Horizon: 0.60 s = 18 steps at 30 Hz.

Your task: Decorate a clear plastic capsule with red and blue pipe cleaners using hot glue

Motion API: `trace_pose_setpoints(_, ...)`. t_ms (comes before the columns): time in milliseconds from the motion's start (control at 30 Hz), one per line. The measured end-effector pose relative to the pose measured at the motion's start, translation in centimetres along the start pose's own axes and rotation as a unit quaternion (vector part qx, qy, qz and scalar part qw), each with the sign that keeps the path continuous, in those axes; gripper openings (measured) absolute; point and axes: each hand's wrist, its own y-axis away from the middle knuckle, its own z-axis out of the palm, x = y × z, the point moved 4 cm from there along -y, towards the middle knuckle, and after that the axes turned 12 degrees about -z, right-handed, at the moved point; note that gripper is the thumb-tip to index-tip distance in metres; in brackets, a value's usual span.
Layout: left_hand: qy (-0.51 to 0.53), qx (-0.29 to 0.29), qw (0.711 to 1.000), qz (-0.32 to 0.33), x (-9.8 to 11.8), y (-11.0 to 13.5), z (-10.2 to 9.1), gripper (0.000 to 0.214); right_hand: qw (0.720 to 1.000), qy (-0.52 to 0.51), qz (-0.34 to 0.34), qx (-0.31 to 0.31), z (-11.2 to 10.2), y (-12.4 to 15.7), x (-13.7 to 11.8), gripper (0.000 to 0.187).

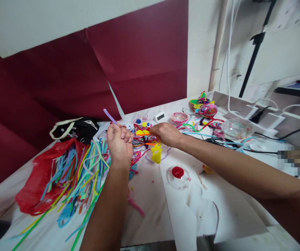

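My left hand (120, 141) is closed in a fist, and a purple pipe cleaner (110, 116) sticks up out of it toward the upper left. To its right, my right hand (166, 134) pinches an orange pipe cleaner (145, 134) that stretches left toward the other hand; its far end is hard to make out. Just below the right hand lies a yellow fuzzy piece (156, 153). Behind and between the hands is a decorated piece with blue and yellow pompoms (141, 123). Closer to me stands a clear plastic dome (185, 181) with a red coil (177, 172) on it.
A red plastic bag (38, 184) spills many coloured pipe cleaners (87, 174) at left, before a black pouch (74, 129). At the back are a small digital clock (159, 116), a colourful pipe-cleaner figure (203, 105) and a clear bowl (237, 129). Cut white paper (225, 216) lies near the front.
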Motion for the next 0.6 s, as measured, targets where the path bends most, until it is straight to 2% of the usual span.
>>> trace_pose_setpoints(200,-0.005,0.037,0.999,-0.013,-1.3,0.3,0.2,0.024,1.0,-0.018,0.019,0.009,-0.5,-0.2,0.8,0.02)
trace_pose_setpoints(433,-0.051,0.013,0.999,0.014,-1.1,-0.3,-0.4,0.015,0.99,-0.114,0.068,0.055,-0.4,-0.8,1.6,0.012)
trace_pose_setpoints(533,-0.11,-0.001,0.993,-0.037,-2.7,-0.8,-1.0,0.032,0.976,-0.183,0.095,0.072,-0.2,-1.0,2.2,0.013)
trace_pose_setpoints(600,-0.18,-0.033,0.981,-0.06,-3.9,-0.8,-1.0,0.051,0.964,-0.233,0.11,0.073,0.2,-1.0,2.3,0.015)
